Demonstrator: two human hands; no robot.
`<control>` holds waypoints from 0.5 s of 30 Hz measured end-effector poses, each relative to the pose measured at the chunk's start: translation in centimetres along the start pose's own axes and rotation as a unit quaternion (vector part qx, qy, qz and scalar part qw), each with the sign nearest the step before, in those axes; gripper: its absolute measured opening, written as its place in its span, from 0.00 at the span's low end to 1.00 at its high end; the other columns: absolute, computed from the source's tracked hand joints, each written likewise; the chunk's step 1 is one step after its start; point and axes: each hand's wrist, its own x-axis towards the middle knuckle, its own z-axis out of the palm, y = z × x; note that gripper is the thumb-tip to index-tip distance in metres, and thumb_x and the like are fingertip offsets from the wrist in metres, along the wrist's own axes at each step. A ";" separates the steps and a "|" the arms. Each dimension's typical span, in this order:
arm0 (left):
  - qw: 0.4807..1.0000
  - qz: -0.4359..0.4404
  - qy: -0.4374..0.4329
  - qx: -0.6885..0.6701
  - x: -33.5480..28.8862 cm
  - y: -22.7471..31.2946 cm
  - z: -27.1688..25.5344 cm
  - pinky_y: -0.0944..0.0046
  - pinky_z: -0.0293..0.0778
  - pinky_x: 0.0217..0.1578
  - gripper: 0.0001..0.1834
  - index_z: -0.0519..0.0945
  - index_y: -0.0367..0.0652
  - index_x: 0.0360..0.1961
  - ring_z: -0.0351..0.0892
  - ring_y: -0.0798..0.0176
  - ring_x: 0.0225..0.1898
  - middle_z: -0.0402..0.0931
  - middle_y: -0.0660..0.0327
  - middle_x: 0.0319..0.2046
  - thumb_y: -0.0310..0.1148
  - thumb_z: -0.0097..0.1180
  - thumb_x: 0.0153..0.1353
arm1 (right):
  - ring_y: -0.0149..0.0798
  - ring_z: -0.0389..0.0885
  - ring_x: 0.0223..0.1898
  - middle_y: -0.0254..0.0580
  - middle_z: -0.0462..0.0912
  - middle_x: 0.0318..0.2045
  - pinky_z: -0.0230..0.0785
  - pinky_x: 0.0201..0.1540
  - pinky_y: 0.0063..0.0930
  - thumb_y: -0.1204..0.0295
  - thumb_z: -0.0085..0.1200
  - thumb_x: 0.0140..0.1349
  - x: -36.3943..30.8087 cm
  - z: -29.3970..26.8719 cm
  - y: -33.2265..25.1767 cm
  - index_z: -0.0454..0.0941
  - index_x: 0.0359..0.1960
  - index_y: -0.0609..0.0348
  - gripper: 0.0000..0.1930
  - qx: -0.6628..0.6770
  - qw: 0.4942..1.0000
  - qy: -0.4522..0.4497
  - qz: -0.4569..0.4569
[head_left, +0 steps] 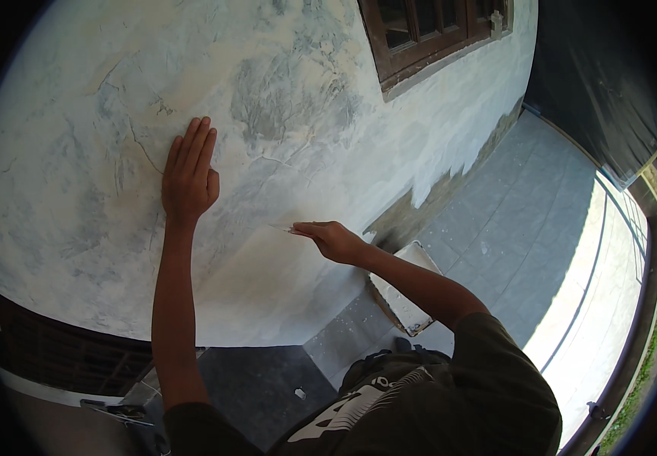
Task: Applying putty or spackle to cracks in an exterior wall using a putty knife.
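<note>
Patchy white and grey plaster covers the wall [100, 220] in front of me, with thin cracks running through it. My left hand [189, 173] lies against it, fingers stretched out and pointing up, holding nothing. Lower and to the right, my right hand [334, 242] is closed around a thin putty knife [283, 228]. Its pale blade is at the wall surface, seen nearly edge-on, and my fingers hide most of the handle. A smoother, whiter patch of plaster [256, 277] lies just below the blade.
On the tiled floor [495, 220], below my right forearm, stands a white-smeared tray [408, 292]. A brown-framed window [427, 38] is set in the wall at upper right. Dark sheeting [602, 91] hangs at far right, and a dark slatted opening [62, 342] is at lower left.
</note>
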 end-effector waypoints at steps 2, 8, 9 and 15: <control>1.000 0.001 0.001 -0.003 0.0 0.0 -0.1 0.53 0.57 0.70 0.31 0.74 0.37 0.62 0.62 0.59 0.72 0.68 0.59 0.68 0.22 0.43 0.53 | 0.54 0.82 0.50 0.56 0.83 0.49 0.74 0.55 0.38 0.85 0.48 0.62 -1.0 -2.0 -0.3 0.76 0.58 0.62 0.21 0.002 0.999 0.012 0.047; 1.000 0.003 0.004 -0.001 0.1 0.1 -0.1 0.53 0.56 0.70 0.31 0.74 0.37 0.62 0.62 0.58 0.72 0.68 0.58 0.68 0.22 0.43 0.53 | 0.53 0.84 0.34 0.60 0.84 0.40 0.75 0.42 0.34 0.79 0.49 0.67 2.3 -8.2 -0.8 0.79 0.56 0.60 0.16 -0.009 0.979 0.184 0.083; 1.000 0.002 0.004 -0.004 0.2 0.2 0.0 0.53 0.56 0.70 0.31 0.73 0.37 0.62 0.62 0.58 0.72 0.68 0.58 0.68 0.22 0.43 0.53 | 0.50 0.82 0.31 0.61 0.84 0.39 0.75 0.40 0.34 0.78 0.50 0.68 3.0 -8.9 -0.4 0.79 0.55 0.61 0.16 -0.024 0.974 0.218 0.056; 1.000 -0.002 -0.006 -0.003 -0.3 0.2 -0.3 0.53 0.56 0.70 0.31 0.73 0.37 0.62 0.62 0.58 0.72 0.67 0.58 0.68 0.22 0.43 0.53 | 0.51 0.84 0.50 0.57 0.83 0.48 0.76 0.54 0.34 0.84 0.49 0.65 10.0 -13.9 -3.8 0.77 0.56 0.65 0.18 -0.070 0.918 0.387 -0.039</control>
